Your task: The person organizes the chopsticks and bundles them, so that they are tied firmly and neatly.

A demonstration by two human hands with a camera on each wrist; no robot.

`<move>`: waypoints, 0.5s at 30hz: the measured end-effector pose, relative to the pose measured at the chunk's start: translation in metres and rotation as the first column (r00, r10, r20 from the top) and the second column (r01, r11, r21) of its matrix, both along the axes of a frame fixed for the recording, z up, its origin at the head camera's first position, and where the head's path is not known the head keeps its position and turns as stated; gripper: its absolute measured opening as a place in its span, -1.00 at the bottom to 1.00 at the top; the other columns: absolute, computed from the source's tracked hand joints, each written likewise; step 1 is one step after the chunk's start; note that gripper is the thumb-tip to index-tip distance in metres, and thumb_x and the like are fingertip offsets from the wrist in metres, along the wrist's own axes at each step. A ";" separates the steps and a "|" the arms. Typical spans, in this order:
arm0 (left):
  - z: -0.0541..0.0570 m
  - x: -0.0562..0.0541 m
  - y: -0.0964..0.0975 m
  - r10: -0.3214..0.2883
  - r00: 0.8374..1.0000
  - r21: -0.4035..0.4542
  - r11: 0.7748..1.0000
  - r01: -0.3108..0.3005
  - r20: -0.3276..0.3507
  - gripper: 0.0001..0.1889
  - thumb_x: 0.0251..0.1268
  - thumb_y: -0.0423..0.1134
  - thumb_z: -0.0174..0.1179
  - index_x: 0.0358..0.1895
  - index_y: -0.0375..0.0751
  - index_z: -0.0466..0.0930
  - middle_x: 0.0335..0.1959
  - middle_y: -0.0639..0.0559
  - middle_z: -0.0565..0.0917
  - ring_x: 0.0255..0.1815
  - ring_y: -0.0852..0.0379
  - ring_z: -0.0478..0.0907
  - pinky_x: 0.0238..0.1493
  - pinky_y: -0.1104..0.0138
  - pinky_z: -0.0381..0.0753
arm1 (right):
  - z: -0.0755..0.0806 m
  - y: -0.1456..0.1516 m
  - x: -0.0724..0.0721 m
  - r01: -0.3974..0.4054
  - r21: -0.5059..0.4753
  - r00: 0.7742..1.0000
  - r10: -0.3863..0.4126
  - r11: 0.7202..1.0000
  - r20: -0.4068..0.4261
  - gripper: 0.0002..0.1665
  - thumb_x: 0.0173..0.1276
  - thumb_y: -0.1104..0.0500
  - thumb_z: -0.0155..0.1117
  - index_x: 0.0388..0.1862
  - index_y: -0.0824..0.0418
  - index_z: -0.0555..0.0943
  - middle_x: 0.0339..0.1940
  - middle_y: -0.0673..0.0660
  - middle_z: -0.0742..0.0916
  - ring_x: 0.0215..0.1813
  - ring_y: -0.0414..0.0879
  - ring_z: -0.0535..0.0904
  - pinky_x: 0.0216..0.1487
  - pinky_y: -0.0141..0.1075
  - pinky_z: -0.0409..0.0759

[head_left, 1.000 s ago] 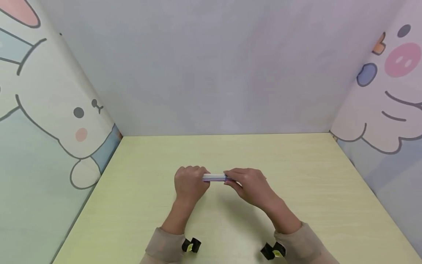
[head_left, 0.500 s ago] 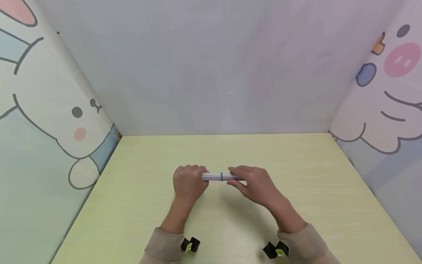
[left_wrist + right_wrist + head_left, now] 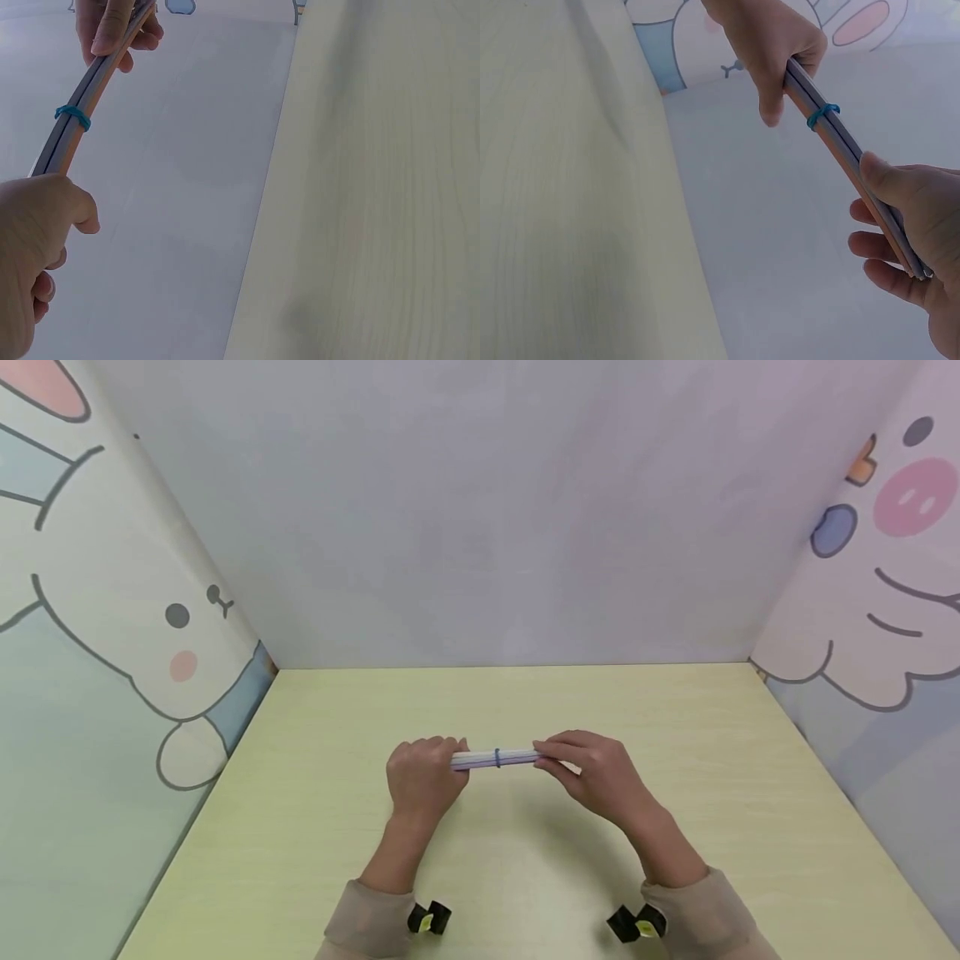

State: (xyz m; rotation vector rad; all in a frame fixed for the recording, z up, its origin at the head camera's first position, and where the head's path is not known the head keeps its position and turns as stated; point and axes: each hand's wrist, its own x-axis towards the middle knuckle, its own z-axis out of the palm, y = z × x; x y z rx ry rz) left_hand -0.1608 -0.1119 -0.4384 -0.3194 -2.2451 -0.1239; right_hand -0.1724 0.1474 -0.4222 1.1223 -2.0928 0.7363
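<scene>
While both hands are working above the middle of the table, a slim bundle of long thin sticks is being held level between them, lifted clear of the tabletop and running left to right, parallel to the table's far edge. The left hand is gripping the bundle's left end in a closed fist, fingers curled right round it. The right hand is pinching the right end, its thumb lying along one side and its fingers pressing from the other, as the right wrist view is showing plainly. A blue rubber band is sitting round the bundle about midway between the two hands, touching neither. In the wrist views the sticks are looking grey and orange-pink, lying flat against one another, and the band is circling them all. Whether the sticks are straws or something else, I cannot tell.

Both forearms are reaching in from the table's near edge, each in a beige sleeve, and a black strap clip is showing at each wrist. Pale panels are standing along the table's left, far and right edges; the left panel is carrying a cartoon rabbit and the right panel a pink-nosed cartoon animal.
</scene>
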 end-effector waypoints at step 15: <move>0.003 0.000 -0.014 -0.155 0.964 0.057 0.988 0.147 0.214 -0.76 -0.12 -0.15 0.56 -0.63 0.02 0.62 -0.76 0.24 0.43 -0.74 0.30 0.10 -0.72 0.41 0.12 | -0.006 0.015 -0.009 -0.064 -0.030 0.998 0.063 0.997 -0.022 -0.56 0.52 -0.03 0.12 -0.10 0.26 0.79 -0.24 0.11 0.76 -0.32 -0.09 0.66 -0.37 -0.38 0.58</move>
